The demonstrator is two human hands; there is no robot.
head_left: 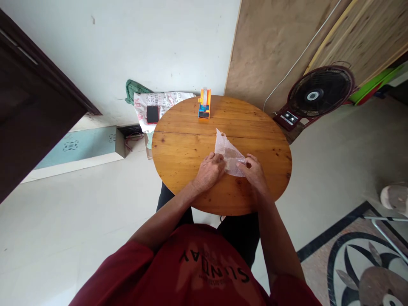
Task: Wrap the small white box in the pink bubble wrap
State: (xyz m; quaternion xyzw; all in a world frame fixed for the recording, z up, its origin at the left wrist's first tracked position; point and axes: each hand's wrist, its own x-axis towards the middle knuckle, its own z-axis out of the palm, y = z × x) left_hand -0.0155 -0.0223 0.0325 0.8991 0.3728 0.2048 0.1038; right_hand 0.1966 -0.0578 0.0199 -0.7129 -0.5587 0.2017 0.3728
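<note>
A piece of translucent, whitish bubble wrap (232, 154) lies on the round wooden table (178, 148), folded to a rough triangle with its point toward the far side. On its left edge, my left hand (210, 171) is closed, fingers curled and pressed together on the wrap. My right hand (254, 171) pinches the right corner between thumb and fingers. Whether anything lies inside the folds I cannot tell. Beyond the wrap, near the table's far edge, stands an orange and blue tape dispenser (204, 104) with a roll of clear tape.
Left of the table, a phone (152, 114) rests on a white printed sack (172, 100), with green cloth (135, 91) behind. A dark red fan (314, 95) stands at the right by the wall, its white cable (295, 63) running upward. A metal-legged piece (387, 236) is at far right.
</note>
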